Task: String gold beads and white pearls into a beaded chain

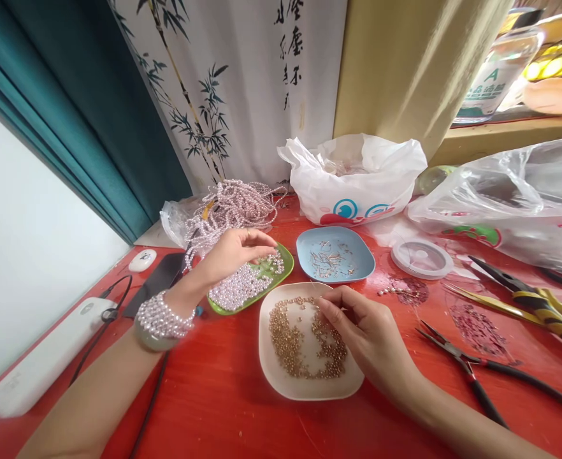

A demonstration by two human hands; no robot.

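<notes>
Hovering over a rounded green plastic tray point(287, 262) of loose pale-pink pearl beads point(237, 288), the person's left hand point(233, 255) bends its thumb and fingers near one another; whether a bead sits between them cannot be told. The right hand point(369, 328) brings thumb and index finger together in a pinch over the far right part of a rounded-square cream plastic tray point(312, 389) of small loose gold beads point(285, 350), but what, if anything, it grasps is too small to make out. Both bead trays stand on a glossy red table point(214, 395), the cream one nearer the wearer, and beside them a light-blue plastic tray point(304, 247) holds thin metal pins point(327, 262). Judging by how things lie, the bead work looks only partly done: a short strung piece of beads point(396, 292) lies right of the blue tray, and a tangled heap of pale-pink pearl strands point(243, 201) sits behind the green one, while the many beads in the trays are unstrung. Black-handled metal pliers point(460, 357) rest at the right, well apart from the left hand. As for writing, a clear bottle point(486, 92) with a black cap bears a large letter A above Chinese characters too blurred to read surely; black Chinese calligraphy point(294, 41) runs down a white cloth hanging point(262, 95) painted with bamboo; and a white plastic bag point(357, 188) shows blue cartoon eyes, with no brand legible.
</notes>
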